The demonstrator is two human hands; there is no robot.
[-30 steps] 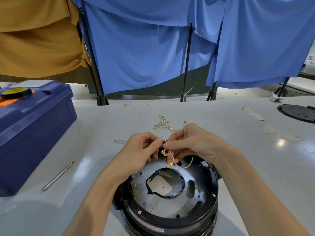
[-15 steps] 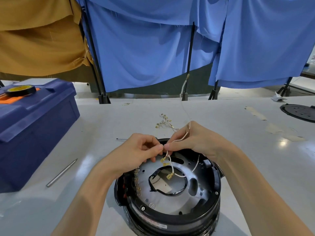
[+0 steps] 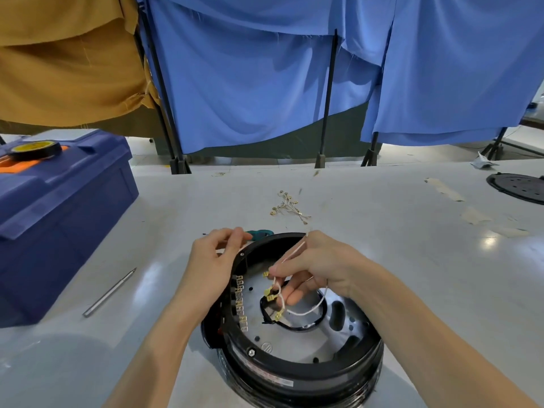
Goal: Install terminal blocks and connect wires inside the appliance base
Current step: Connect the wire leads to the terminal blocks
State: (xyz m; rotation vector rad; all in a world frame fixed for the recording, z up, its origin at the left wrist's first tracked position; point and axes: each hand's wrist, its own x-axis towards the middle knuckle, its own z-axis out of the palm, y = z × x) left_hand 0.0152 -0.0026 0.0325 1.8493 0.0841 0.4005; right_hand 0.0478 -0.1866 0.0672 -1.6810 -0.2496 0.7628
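Wires point(image 3: 306, 312) — thin, white, brass-tipped — hang pinched in your right hand point(image 3: 318, 269) over the round black base point(image 3: 294, 375); left hand point(image 3: 215, 260) curls at its rim, grip unclear; blue toolbox point(image 3: 59, 216) left.

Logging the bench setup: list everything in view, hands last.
appliance base: 1, black, table centre
wires: several, white, over the base
loose terminals: one pile, brass, beyond the base
metal rod: 1, silver, table left
toolbox: 1, blue, far left
tape roll: 1, black, on toolbox
disc: 1, black, right edge
tool: 1, green handle, beyond left hand
curtains: several, blue and tan, behind table
left hand: 1, base's left rim, grip unclear
right hand: 1, pinching the wires
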